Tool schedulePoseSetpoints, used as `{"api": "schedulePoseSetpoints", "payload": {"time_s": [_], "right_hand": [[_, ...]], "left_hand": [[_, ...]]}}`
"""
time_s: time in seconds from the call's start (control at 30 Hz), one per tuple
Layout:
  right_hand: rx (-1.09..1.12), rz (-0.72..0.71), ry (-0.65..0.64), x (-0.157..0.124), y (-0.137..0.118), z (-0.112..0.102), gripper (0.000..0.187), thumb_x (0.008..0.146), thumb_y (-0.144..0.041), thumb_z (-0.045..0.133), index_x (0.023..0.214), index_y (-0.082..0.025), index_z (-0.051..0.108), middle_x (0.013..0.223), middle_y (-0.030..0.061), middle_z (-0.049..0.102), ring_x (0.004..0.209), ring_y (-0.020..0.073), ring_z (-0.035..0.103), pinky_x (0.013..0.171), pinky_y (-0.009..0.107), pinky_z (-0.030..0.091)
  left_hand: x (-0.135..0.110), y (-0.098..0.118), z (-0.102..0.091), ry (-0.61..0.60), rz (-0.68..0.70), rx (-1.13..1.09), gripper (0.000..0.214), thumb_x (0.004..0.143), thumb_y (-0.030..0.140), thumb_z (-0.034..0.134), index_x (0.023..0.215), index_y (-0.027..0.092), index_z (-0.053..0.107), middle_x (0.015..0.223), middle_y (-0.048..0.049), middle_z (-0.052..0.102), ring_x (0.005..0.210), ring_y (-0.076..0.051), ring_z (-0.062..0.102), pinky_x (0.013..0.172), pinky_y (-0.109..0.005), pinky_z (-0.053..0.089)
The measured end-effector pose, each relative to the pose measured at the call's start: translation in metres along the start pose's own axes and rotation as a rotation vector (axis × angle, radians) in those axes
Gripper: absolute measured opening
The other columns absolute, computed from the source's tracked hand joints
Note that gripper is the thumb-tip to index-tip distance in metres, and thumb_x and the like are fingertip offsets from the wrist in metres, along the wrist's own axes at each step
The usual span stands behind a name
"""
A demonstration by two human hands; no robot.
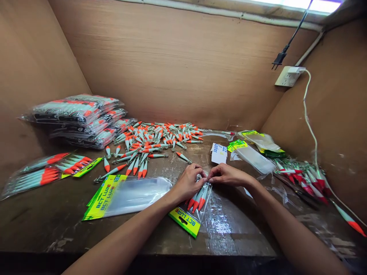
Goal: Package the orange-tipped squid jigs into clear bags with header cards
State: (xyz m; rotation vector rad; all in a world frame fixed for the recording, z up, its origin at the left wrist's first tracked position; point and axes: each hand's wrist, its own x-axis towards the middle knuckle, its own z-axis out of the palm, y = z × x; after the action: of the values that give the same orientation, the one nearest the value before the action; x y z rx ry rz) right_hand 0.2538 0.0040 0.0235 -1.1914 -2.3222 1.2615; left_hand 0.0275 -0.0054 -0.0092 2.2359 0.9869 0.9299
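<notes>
My left hand (pixel 187 183) and my right hand (pixel 228 175) meet at the middle of the table, fingers pinched on the open top of a clear plastic bag (pixel 197 206). The bag lies flat with its yellow-green header card (pixel 185 221) toward me and holds several white lures with orange tips (pixel 197 198). Just left of my left hand lies a stack of unfilled clear bags with yellow-green headers (pixel 120 194).
A big heap of loose orange-and-white lures (pixel 155 139) covers the back of the table. Stacked filled packs (pixel 77 118) sit far left, with filled bags (pixel 46 170) in front. More bags and lures (pixel 301 177) lie right. A wall socket (pixel 288 76) and cable hang right.
</notes>
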Motion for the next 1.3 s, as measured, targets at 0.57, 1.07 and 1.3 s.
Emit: {"api": "schedulePoseSetpoints", "payload": {"time_s": [0.57,1.07,1.3], "right_hand": [[0.041,0.001,-0.071,-0.003,-0.005,0.000,0.044,0.082,-0.054,0.065,0.090,-0.013,0.076,0.072,-0.0009,0.061,0.064,0.0124,0.048,0.061,0.023,0.037],[0.043,0.032,0.261,0.006,-0.008,0.008,0.044,0.085,-0.053,0.061,0.096,-0.012,0.073,0.083,0.0046,0.070,0.070,0.0159,0.055,0.064,0.025,0.041],[0.020,-0.023,0.203,0.018,-0.006,0.031,0.039,0.088,-0.049,0.059,0.090,-0.014,0.076,0.078,0.0019,0.070,0.068,0.0166,0.057,0.062,0.024,0.041]], "left_hand": [[0.000,0.004,-0.001,-0.013,0.013,0.006,0.008,0.085,0.028,0.065,0.087,0.021,0.068,0.108,-0.0065,0.060,0.104,-0.022,0.057,0.094,-0.035,0.046],[0.004,0.000,-0.038,-0.017,-0.187,0.108,0.031,0.084,0.038,0.062,0.108,0.019,0.065,0.092,-0.0052,0.069,0.082,-0.020,0.063,0.071,-0.028,0.045],[-0.007,0.006,-0.070,-0.432,-0.367,0.078,0.029,0.066,0.044,0.075,0.081,0.020,0.066,0.068,0.0014,0.065,0.061,-0.016,0.057,0.051,-0.024,0.033]]}}
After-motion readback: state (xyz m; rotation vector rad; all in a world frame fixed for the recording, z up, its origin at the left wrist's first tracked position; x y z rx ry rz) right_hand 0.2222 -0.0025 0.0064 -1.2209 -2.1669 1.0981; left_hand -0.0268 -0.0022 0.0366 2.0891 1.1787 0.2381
